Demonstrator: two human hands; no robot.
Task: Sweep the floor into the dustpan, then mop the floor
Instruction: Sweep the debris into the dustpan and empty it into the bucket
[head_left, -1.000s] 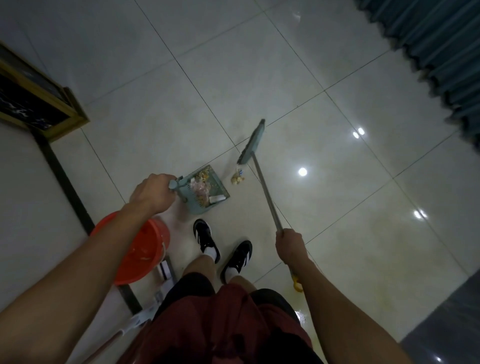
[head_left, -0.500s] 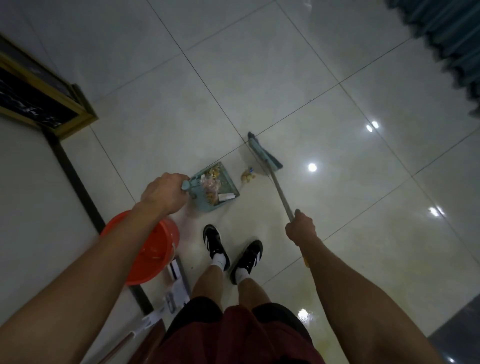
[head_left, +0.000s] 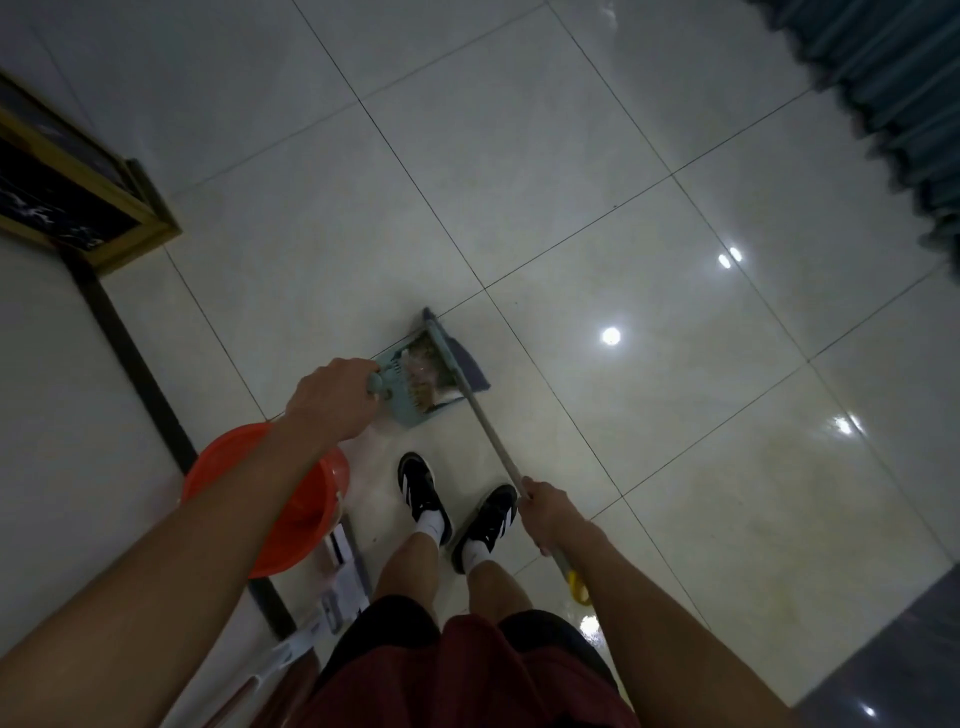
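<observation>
Two hands work over glossy pale floor tiles (head_left: 597, 156): the left hand (head_left: 332, 397) has its fingers clenched round the stubby handle of a blue-grey plastic dustpan (head_left: 410, 384), heaped with crumpled litter; the right hand (head_left: 545, 512) grasps the thin metal pole of a broom (head_left: 457, 358), its flat head against the pan's open mouth. Beside the left forearm stands a round orange bucket (head_left: 306, 509).

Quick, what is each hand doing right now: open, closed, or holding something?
Left hand: closed, gripping the dustpan handle.
Right hand: closed, gripping the broom handle.
</observation>
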